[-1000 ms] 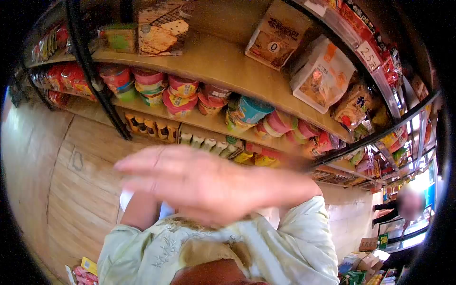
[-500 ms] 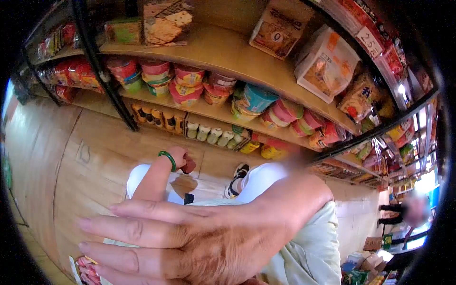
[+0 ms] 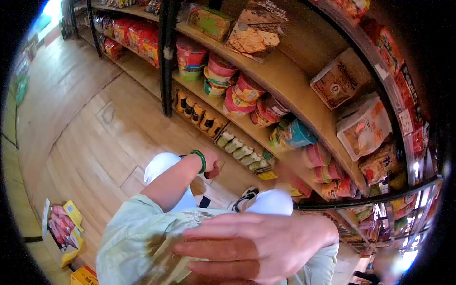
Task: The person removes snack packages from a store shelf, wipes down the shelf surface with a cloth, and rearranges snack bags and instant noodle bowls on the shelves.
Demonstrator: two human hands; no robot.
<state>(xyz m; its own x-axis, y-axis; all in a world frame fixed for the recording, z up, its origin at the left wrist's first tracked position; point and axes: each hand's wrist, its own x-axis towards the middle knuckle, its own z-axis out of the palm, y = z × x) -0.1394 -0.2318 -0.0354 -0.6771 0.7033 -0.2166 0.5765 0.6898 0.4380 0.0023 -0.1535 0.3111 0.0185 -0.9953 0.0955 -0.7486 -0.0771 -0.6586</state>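
My right hand (image 3: 256, 244) is close to the camera, reaching in from the right. Its fingers are stretched out to the left, with nothing in them, in front of my pale green shirt (image 3: 130, 237). Farther off, my left hand (image 3: 211, 164) is past my white-clad knee (image 3: 164, 166), a green bangle (image 3: 202, 161) round its wrist. Its fingers are curled in, and what they hold, if anything, cannot be made out. Beyond it, on the lowest shelf level, stand several orange-and-black bottles (image 3: 197, 114) and several pale green bottles (image 3: 237, 148).
Shelves (image 3: 304, 114) curve along the front and right, carrying stacked instant noodle tubs (image 3: 240, 97), a biscuit pack (image 3: 256, 31) and bagged snacks (image 3: 363, 126). A black post (image 3: 166, 61) stands ahead. An open carton (image 3: 64, 228) of red packets lies at lower left on the wooden floor (image 3: 90, 152).
The view has swung left, so the shelves sit farther right and the open carton shows fully. My right hand is lower and farther right in view, fingers still stretched. My left hand stays curled.
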